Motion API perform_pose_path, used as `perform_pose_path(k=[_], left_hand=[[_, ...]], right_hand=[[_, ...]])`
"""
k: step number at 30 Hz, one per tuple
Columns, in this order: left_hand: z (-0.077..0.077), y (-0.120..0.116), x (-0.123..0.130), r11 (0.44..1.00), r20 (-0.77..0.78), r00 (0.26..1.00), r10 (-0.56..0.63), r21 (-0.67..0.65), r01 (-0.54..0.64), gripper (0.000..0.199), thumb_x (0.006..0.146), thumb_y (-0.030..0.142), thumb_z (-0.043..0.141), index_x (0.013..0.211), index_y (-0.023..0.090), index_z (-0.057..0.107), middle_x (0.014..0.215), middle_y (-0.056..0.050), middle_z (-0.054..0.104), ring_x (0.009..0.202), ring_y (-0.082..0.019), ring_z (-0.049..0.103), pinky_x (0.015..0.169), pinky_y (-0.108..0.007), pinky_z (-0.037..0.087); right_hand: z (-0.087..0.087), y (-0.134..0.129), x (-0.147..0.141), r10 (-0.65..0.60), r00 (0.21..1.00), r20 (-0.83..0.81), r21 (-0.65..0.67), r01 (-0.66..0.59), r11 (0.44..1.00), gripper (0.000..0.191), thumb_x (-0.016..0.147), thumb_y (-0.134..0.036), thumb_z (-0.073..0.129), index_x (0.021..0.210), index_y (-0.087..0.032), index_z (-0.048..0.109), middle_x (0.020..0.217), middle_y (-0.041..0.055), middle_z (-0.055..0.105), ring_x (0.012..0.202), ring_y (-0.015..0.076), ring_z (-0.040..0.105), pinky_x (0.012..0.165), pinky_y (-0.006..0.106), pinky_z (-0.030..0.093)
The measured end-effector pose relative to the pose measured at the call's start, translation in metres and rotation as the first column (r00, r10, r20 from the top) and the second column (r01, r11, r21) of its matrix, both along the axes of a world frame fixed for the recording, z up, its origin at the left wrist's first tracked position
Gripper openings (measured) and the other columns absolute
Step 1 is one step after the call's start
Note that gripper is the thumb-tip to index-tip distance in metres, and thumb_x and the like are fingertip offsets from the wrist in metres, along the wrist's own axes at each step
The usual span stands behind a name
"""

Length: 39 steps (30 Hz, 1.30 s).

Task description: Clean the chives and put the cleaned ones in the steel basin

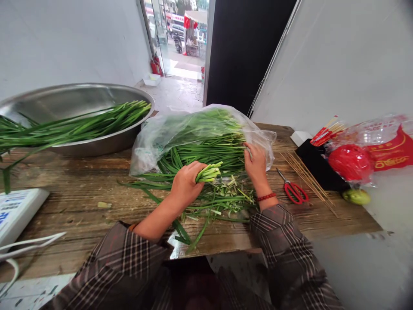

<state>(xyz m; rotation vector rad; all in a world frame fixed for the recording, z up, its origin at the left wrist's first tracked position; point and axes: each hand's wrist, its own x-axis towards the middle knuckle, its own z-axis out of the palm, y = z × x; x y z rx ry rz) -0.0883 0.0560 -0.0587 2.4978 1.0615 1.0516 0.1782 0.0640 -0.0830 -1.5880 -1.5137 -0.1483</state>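
My left hand [187,184] is closed round a small bunch of garlic chives [209,172], pale cut ends pointing right. At the right edge of a larger chive pile [206,150], my right hand [256,161] touches the stem ends with its fingers bent; whether it grips any stems is hard to make out. That pile lies inside an opened clear plastic bag [145,146]. Between my forearms are loose trimmings [222,200] and stray leaves on the wooden table [122,202].
A large steel basin [106,140] with more chives stands at left. Red-handled scissors [295,192] and thin bamboo sticks [305,176] lie at right, beside a black box [318,165] and red plastic packaging [351,163]. A white device [22,215] with a cable sits front left.
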Motion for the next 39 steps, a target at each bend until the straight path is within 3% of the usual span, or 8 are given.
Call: perform_pose_path(k=[6, 11, 15, 18, 22, 26, 32, 39], left_hand=[[0.000, 0.000, 0.000, 1.000, 0.033, 0.999, 0.001, -0.015, -0.001, 0.016, 0.079, 0.010, 0.051, 0.086, 0.018, 0.062, 0.076, -0.003, 0.061, 0.070, -0.017, 0.057, 0.064, -0.027, 0.042], [0.000, 0.001, 0.000, 1.000, 0.062, 0.998, -0.008, 0.011, 0.008, 0.014, 0.081, 0.011, 0.051, 0.085, 0.017, 0.062, 0.075, -0.003, 0.061, 0.069, -0.017, 0.057, 0.064, -0.026, 0.042], [-0.001, 0.001, 0.000, 0.999, 0.097, 0.995, -0.003, 0.048, -0.002, 0.012, 0.082, 0.012, 0.051, 0.083, 0.018, 0.062, 0.075, -0.003, 0.062, 0.069, -0.016, 0.057, 0.063, -0.026, 0.043], [-0.001, 0.001, -0.001, 0.996, 0.142, 0.990, -0.020, 0.085, 0.008, 0.012, 0.084, 0.013, 0.051, 0.084, 0.018, 0.062, 0.077, -0.004, 0.062, 0.071, -0.016, 0.058, 0.065, -0.027, 0.045], [0.001, 0.000, 0.000, 0.995, 0.290, 0.954, -0.075, 0.091, 0.051, 0.012, 0.085, 0.015, 0.053, 0.092, 0.018, 0.062, 0.093, -0.007, 0.069, 0.088, -0.018, 0.064, 0.080, -0.031, 0.051], [0.004, -0.003, 0.001, 0.996, 0.405, 0.911, -0.075, 0.078, 0.048, 0.011, 0.090, 0.021, 0.054, 0.097, 0.018, 0.062, 0.116, -0.010, 0.069, 0.107, -0.020, 0.064, 0.095, -0.035, 0.050], [0.001, -0.002, 0.003, 0.998, 0.233, 0.972, 0.000, -0.061, 0.015, 0.014, 0.091, 0.025, 0.055, 0.093, 0.017, 0.067, 0.091, -0.005, 0.072, 0.087, -0.017, 0.066, 0.083, -0.030, 0.050], [0.001, 0.002, 0.005, 0.998, 0.124, 0.991, -0.053, -0.034, 0.057, 0.012, 0.087, 0.017, 0.058, 0.075, 0.017, 0.061, 0.072, 0.000, 0.060, 0.068, -0.013, 0.055, 0.064, -0.024, 0.040]], right_hand=[[-0.007, 0.003, 0.009, -0.081, 0.994, 0.075, -0.067, 0.086, 0.994, 0.024, 0.089, -0.030, 0.053, 0.101, -0.020, 0.072, 0.115, 0.0118, 0.068, 0.112, 0.0257, 0.057, 0.101, 0.045, 0.040], [0.000, 0.003, 0.004, 0.013, 0.991, -0.132, -0.015, -0.015, 1.000, 0.013, 0.082, -0.031, 0.063, 0.081, -0.019, 0.068, 0.097, 0.0079, 0.071, 0.098, 0.0232, 0.061, 0.095, 0.043, 0.044], [0.009, -0.002, -0.009, 0.169, 0.803, -0.572, 0.081, -0.150, 0.985, 0.018, 0.078, -0.036, 0.066, 0.084, -0.019, 0.064, 0.082, 0.0028, 0.069, 0.076, 0.0167, 0.063, 0.075, 0.033, 0.050], [0.017, -0.009, -0.018, 0.271, 0.649, -0.711, 0.126, -0.261, 0.957, 0.020, 0.076, -0.037, 0.071, 0.084, -0.020, 0.065, 0.078, 0.0008, 0.069, 0.074, 0.0150, 0.065, 0.069, 0.028, 0.050], [0.027, -0.020, -0.028, 0.373, 0.539, -0.755, 0.151, -0.412, 0.899, 0.019, 0.075, -0.037, 0.075, 0.082, -0.022, 0.067, 0.080, 0.0003, 0.071, 0.073, 0.0135, 0.068, 0.068, 0.027, 0.053], [0.031, -0.029, -0.040, 0.433, 0.498, -0.751, 0.091, -0.571, 0.816, 0.020, 0.075, -0.039, 0.077, 0.082, -0.022, 0.068, 0.079, 0.0007, 0.073, 0.070, 0.0129, 0.068, 0.068, 0.027, 0.056], [0.032, -0.035, -0.062, 0.416, 0.489, -0.767, 0.019, -0.630, 0.776, 0.027, 0.074, -0.044, 0.077, 0.080, -0.020, 0.066, 0.077, 0.0016, 0.073, 0.067, 0.0129, 0.067, 0.065, 0.028, 0.057], [0.029, -0.033, -0.067, 0.428, 0.477, -0.768, 0.044, -0.628, 0.777, 0.026, 0.075, -0.044, 0.075, 0.082, -0.021, 0.065, 0.075, -0.0004, 0.069, 0.067, 0.0122, 0.065, 0.066, 0.027, 0.055]])
